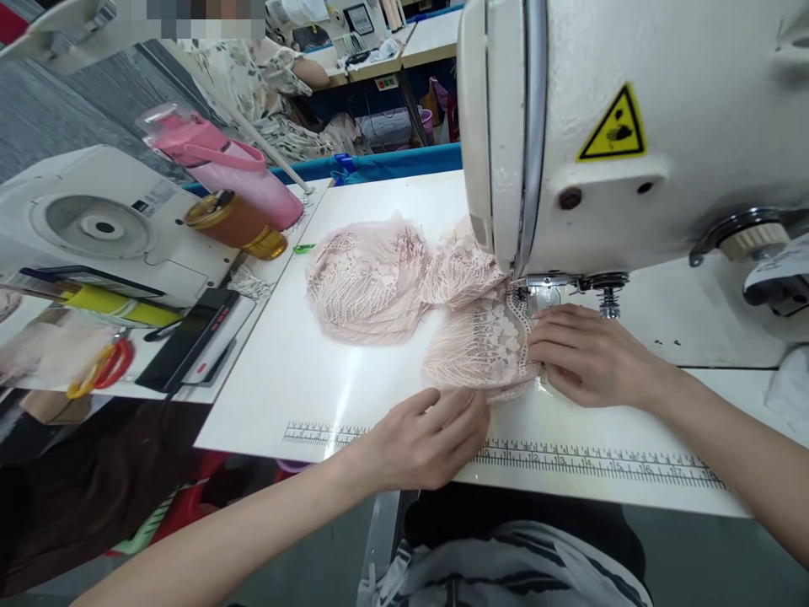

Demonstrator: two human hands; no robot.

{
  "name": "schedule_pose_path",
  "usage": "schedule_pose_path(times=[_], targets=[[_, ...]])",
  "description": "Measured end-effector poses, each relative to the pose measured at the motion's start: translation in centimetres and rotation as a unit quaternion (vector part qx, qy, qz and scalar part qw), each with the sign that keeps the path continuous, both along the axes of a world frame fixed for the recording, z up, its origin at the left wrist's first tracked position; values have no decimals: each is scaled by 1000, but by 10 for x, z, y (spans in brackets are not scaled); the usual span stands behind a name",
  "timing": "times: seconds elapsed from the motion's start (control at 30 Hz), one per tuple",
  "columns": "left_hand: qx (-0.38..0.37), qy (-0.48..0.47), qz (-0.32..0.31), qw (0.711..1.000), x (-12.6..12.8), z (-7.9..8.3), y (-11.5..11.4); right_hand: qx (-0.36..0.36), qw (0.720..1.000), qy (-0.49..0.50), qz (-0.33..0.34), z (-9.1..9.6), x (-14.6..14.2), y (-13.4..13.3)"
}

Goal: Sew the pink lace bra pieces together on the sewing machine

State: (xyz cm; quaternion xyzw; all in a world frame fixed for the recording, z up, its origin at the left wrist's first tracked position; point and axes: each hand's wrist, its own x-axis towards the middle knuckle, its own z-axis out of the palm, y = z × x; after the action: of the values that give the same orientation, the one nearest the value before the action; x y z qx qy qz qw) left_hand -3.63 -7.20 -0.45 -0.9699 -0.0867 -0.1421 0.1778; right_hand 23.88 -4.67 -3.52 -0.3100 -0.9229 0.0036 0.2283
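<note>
A piece of pale pink lace fabric [404,282] lies on the white sewing table [284,379], with one end under the presser foot [537,295] of a white sewing machine [632,126]. My right hand [587,354] rests on the lace's right edge just below the foot, fingers curled and pressed onto the cloth. My left hand [430,434] sits at the front edge of the lace, fingers bent and pinching its lower border.
A printed ruler [600,459] runs along the table's front edge. At left are a pink bottle [227,169], an amber jar [237,223], a second machine [94,219], a black control unit [195,337] and red-yellow scissors [101,367]. Another person in floral clothing [259,84] sits behind.
</note>
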Motion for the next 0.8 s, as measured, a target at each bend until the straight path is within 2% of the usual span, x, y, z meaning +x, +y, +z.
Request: schedule_pose_path(times=[0.3,0.47,0.53,0.67,0.8], targets=[[-101,-52,143,983,10,4,-1,9,1000,21,2,2,0,-1],[-288,-87,206,931,13,19,2,26,999,36,9,5,0,-2],[-318,-93,210,920,14,25,5,22,999,36,8,7,-1,-2],[-294,-116,198,928,19,26,11,30,999,11,2,7,-3,-3],[-222,-148,174,948,25,19,16,63,998,-10,-28,5,-8,-3]])
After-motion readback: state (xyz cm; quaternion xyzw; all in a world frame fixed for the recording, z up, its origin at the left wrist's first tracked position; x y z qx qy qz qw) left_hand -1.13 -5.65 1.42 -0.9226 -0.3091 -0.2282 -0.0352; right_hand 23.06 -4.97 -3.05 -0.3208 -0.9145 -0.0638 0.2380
